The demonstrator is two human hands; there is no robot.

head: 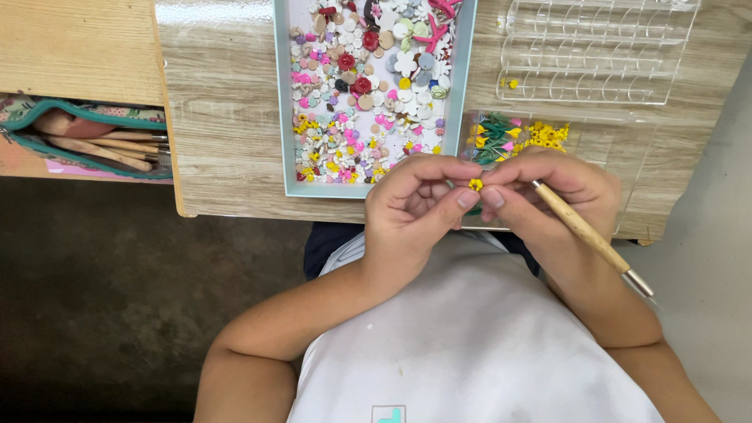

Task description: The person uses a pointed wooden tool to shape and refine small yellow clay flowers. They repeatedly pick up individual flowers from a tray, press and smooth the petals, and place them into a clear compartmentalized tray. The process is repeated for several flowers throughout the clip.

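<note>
wood-grain table (pixel 227 110); left hand (pixel 411 207) pinches tiny yellow flower (pixel 475 185); right hand (pixel 548 192) grips wooden tool (pixel 583 229).

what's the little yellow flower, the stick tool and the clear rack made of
Yellow flower: looks like modelled clay or resin, matte with tiny petals; hard to be sure at this size. Stick tool in the right hand: pale wooden handle with visible grain and a shiny metal end. Clear rack: transparent glossy plastic, the table showing through.

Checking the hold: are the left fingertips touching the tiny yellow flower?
Touching. The head view shows the left hand pinching the yellow flower between fingertips, against the right hand.
</note>
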